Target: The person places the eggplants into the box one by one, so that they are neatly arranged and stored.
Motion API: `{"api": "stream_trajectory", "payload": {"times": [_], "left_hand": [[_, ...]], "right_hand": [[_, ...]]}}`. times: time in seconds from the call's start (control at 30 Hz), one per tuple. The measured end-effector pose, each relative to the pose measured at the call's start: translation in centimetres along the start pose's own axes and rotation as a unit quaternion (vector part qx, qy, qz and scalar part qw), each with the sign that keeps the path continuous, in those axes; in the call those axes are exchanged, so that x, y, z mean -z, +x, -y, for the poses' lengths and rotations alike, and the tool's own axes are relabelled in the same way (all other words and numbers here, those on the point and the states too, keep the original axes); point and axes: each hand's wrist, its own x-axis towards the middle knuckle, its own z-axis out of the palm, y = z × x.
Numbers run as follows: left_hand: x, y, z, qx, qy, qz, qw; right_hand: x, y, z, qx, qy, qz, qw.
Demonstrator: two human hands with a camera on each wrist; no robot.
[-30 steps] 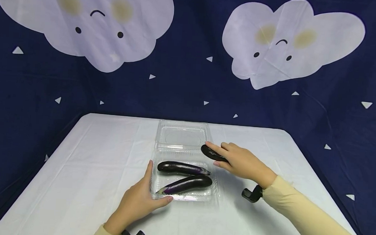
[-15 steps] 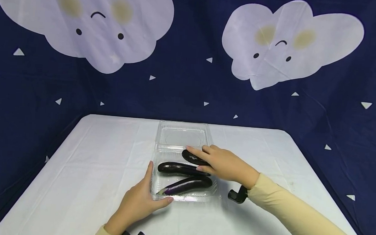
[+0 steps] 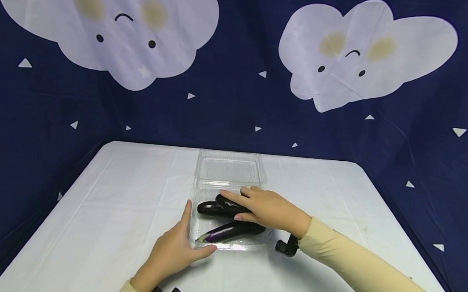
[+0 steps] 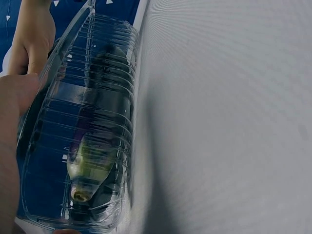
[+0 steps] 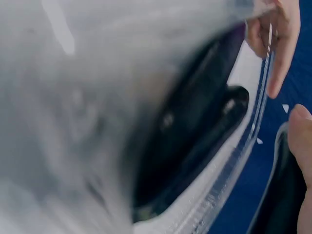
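A clear plastic clamshell container lies open on the table, its lid folded back. Inside it, one dark purple eggplant lies near the front and a second eggplant behind it. My right hand grips a third eggplant from above, over the second one and partly covering it. Whether those two touch cannot be told. My left hand rests against the container's front left corner, thumb along the front and fingers straight at the left side. Through the clear wall, the left wrist view shows a pale eggplant tip.
The container's lid lies flat toward the back of the white table. Behind the table hangs a dark blue cloth with clouds and triangles. Black wrist mounts sit at both wrists.
My right hand has carried its eggplant left and slightly toward the front, from the container's right rear edge to above the second eggplant. The left hand has stayed in place.
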Motion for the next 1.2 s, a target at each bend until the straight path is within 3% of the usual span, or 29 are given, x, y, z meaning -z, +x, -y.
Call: {"api": "stream_trajectory", "payload": {"times": [0.93, 1.2], "left_hand": [[0.1, -0.2, -0.1, 0.002, 0.005, 0.001, 1.0000], [0.1, -0.1, 0.0, -0.004, 0.002, 0.004, 1.0000]], "right_hand": [[-2.3, 0.3, 2.3, 0.020, 0.014, 0.046, 0.9986], [-2.5, 1.1, 2.8, 0.017, 0.042, 0.069, 0.9965]]}}
